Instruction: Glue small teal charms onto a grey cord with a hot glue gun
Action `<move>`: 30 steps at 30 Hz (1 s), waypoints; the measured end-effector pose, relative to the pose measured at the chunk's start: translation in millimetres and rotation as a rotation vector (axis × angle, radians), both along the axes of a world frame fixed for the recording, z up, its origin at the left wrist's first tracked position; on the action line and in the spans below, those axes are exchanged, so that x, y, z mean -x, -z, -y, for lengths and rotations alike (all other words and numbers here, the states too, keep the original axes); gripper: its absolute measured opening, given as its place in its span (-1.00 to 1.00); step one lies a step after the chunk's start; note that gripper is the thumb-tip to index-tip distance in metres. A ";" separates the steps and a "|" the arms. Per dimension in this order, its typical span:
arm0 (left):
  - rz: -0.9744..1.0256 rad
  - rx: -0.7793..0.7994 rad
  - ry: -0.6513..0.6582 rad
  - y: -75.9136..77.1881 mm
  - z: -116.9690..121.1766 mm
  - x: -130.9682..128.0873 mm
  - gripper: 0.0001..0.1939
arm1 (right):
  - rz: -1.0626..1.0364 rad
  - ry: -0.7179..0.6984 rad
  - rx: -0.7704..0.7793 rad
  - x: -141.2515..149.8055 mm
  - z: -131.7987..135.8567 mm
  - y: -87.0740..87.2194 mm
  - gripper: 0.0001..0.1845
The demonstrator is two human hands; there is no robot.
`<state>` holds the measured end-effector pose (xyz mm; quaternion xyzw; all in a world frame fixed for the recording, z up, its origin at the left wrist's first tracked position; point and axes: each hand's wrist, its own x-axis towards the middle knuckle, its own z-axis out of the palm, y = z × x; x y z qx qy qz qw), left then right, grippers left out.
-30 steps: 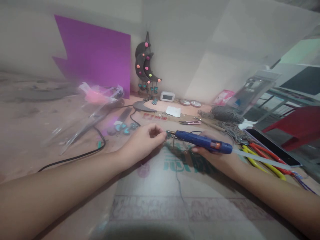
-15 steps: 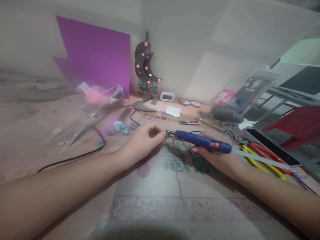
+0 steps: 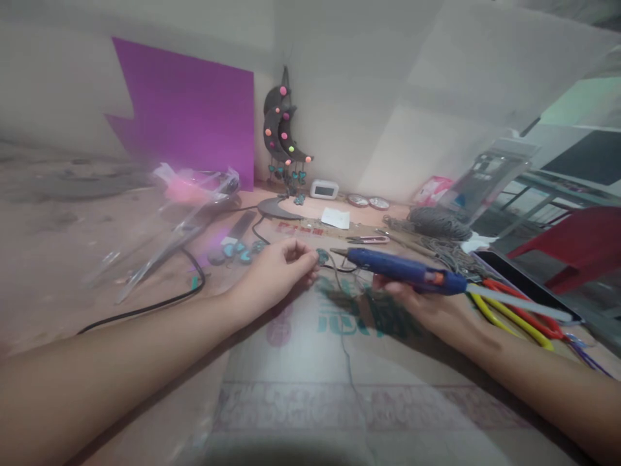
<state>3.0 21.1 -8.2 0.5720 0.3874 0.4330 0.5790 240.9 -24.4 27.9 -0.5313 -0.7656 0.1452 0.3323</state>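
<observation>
My right hand (image 3: 412,298) is wrapped round a blue glue gun (image 3: 402,267), a white glue stick (image 3: 519,301) jutting from its back end. The gun's nozzle points left, a short gap away from my left hand (image 3: 288,268). Between the thumb and fingers of that hand is pinched a small teal-and-grey heart-like piece (image 3: 322,256), partly hidden by the fingertips. A thin grey cord (image 3: 336,275) hangs just right of it. Several similar teal pieces (image 3: 237,251) lie on the table beyond my left wrist.
A moon-shaped hanging ornament (image 3: 286,133) is against the wall beside a purple sheet (image 3: 194,123). Pink-handled snips (image 3: 369,239), grey yarn (image 3: 439,223), a phone (image 3: 514,275) and yellow-handled pliers (image 3: 509,317) lie at the right. A black cable (image 3: 145,314) crosses the left side.
My right hand has drawn the glue gun to the right, so its nozzle has come away from the small teal piece. My left hand keeps its pinch almost in place.
</observation>
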 end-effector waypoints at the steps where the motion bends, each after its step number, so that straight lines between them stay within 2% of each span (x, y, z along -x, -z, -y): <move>1: -0.008 -0.013 0.005 -0.2 0.3 0.2 -0.77 | -0.027 -0.007 0.004 -0.6 0.8 -1.7 -0.71; 4: -0.034 -0.063 0.020 0.9 0.6 1.4 -0.76 | -0.154 -0.003 -0.009 -1.4 -0.1 -7.0 -0.56; 9: -0.098 -0.111 0.025 5.0 0.3 2.5 -0.76 | -0.314 0.123 -0.032 -0.9 -22.1 -19.5 -0.58; 11: -0.120 -0.116 0.019 5.0 0.7 2.6 -0.77 | -0.290 0.202 -0.022 -0.5 -40.9 -25.9 -0.60; 14: -0.155 -0.126 0.011 3.4 1.3 2.7 -0.78 | -0.129 0.291 -0.013 -1.1 -78.7 -31.1 -0.65; 16: -0.170 -0.123 0.011 2.1 1.2 2.5 -0.79 | -0.034 0.313 0.012 -3.6 -106.8 -28.2 -0.65; 19: -0.177 -0.117 0.024 0.9 0.4 1.9 -0.80 | 0.068 0.333 0.028 -9.9 -144.5 -14.3 -0.58; 22: -0.180 -0.112 0.022 1.5 -0.7 1.5 -0.80 | 0.109 0.355 0.072 -16.6 -169.2 1.5 -0.62; 26: -0.184 -0.115 0.019 2.6 -1.6 1.8 -0.80 | 0.176 0.350 0.113 -22.7 -180.1 8.1 -0.59; 30: -0.166 -0.114 0.020 1.3 -0.8 1.4 -0.81 | 0.250 0.299 0.073 -32.3 -168.7 4.0 -0.53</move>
